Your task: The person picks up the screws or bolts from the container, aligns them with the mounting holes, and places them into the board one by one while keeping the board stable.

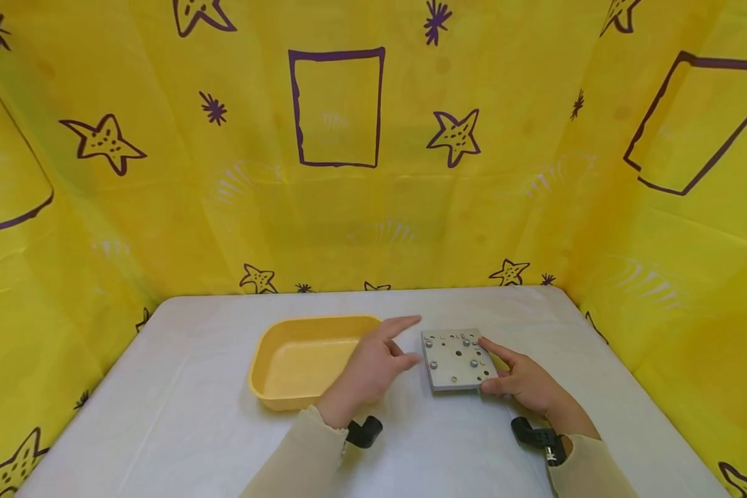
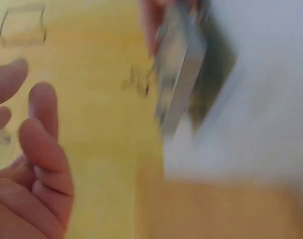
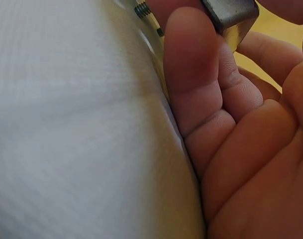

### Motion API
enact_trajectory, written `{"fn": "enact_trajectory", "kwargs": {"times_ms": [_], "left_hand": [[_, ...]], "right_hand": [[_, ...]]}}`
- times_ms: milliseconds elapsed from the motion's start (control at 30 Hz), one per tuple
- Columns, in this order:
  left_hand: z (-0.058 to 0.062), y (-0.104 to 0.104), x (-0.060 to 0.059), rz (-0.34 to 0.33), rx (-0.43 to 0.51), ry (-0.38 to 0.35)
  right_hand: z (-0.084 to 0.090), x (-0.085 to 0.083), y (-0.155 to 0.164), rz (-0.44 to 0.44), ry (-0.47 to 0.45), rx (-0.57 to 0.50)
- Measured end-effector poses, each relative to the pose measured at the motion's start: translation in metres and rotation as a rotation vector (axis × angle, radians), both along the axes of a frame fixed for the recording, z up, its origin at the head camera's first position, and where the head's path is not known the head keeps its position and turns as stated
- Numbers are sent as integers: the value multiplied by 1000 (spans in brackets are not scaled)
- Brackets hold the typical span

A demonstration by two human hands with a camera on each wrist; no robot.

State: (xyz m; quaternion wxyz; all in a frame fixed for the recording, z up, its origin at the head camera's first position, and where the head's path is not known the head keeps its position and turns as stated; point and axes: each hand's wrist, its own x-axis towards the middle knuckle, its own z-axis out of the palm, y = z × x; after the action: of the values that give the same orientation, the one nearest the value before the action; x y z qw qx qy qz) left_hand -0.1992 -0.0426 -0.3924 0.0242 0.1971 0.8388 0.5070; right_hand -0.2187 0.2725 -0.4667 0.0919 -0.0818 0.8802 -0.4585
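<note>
The right wrist view shows a threaded bolt end [image 3: 142, 10] near the fingers; the head view shows bolt heads [image 1: 474, 363] atop the metal plate [image 1: 453, 368]. The plate sits at three o'clock from the yellow tub [image 1: 263, 398], pinched along its three o'clock edge by the right hand [image 1: 529, 382]. The left hand [image 1: 373, 363], thumb and forefinger spread, hides the tub's four o'clock corner. The left wrist view blurs the plate.

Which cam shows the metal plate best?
Head. The metal plate shows its top face clearly, with holes and bolts. Left wrist: blurred, mostly edge-on. Right wrist: only a corner, cropped at the top.
</note>
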Motion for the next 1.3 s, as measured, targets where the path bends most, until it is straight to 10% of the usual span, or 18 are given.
{"fn": "enact_trajectory", "kwargs": {"times_ms": [233,800,1300], "left_hand": [[-10,-42,-20,-10,-256,-7],[-49,-50,-42,11,-403,31],[-52,-50,-45,11,-540,104]], "right_hand": [[2,0,0,7,-1,5],[-1,0,-1,11,-3,-14],[-4,-2,0,2,1,-7]]}}
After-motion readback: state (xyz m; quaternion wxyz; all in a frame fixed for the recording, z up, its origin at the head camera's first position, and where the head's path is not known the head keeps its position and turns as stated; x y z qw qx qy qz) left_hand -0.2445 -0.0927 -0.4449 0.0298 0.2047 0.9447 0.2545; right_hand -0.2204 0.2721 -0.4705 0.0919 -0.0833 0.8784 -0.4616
